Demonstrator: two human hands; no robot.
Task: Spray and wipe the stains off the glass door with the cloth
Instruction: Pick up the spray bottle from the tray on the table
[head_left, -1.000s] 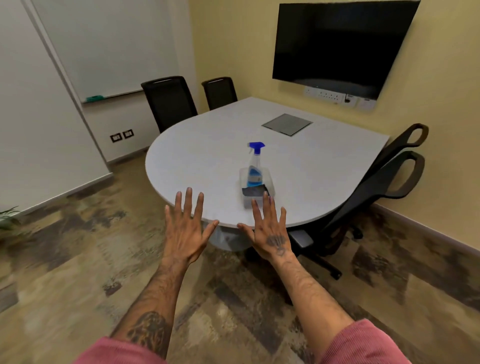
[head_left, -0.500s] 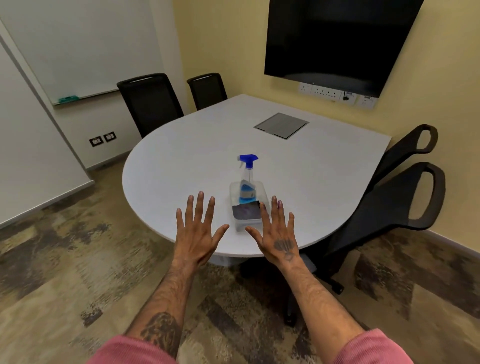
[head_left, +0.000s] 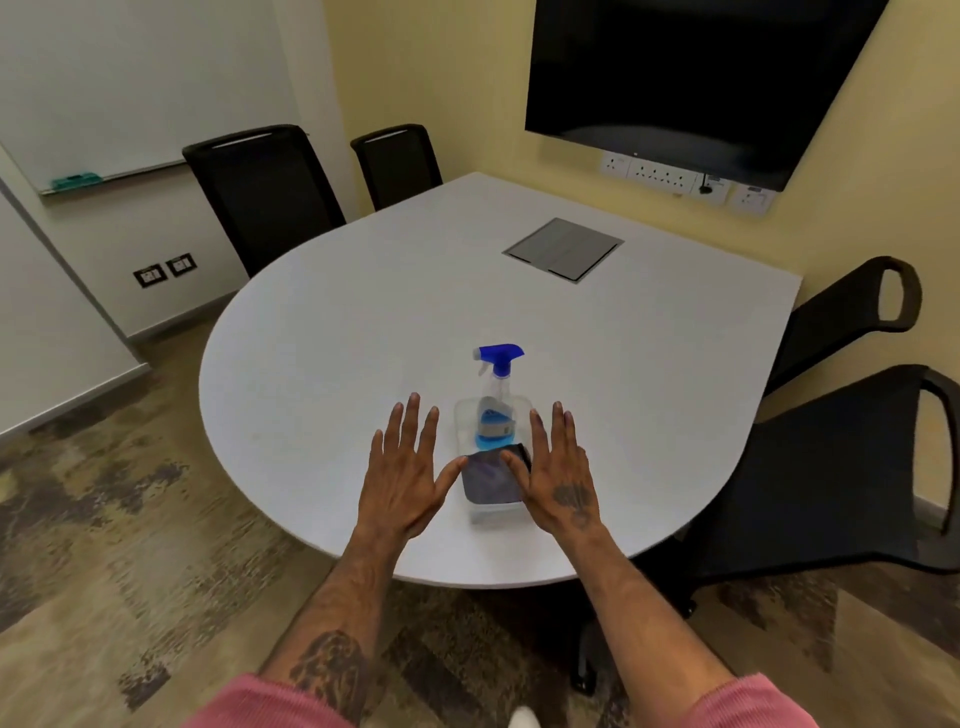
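I see a clear plastic tray (head_left: 464, 415) holding the spray bottle (head_left: 495, 400) at 12 o'clock and dark cloth (head_left: 488, 480) at 6; left hand (head_left: 402, 475) and right hand (head_left: 558, 480) flat, splayed, empty.

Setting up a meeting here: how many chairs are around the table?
4: two at the far-left side, chair one and chair two; two on the right, chair three and chair four. More may sit outside the frame.

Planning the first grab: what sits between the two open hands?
Head view: between left hand and right hand lies the dark cloth in a clear tray.
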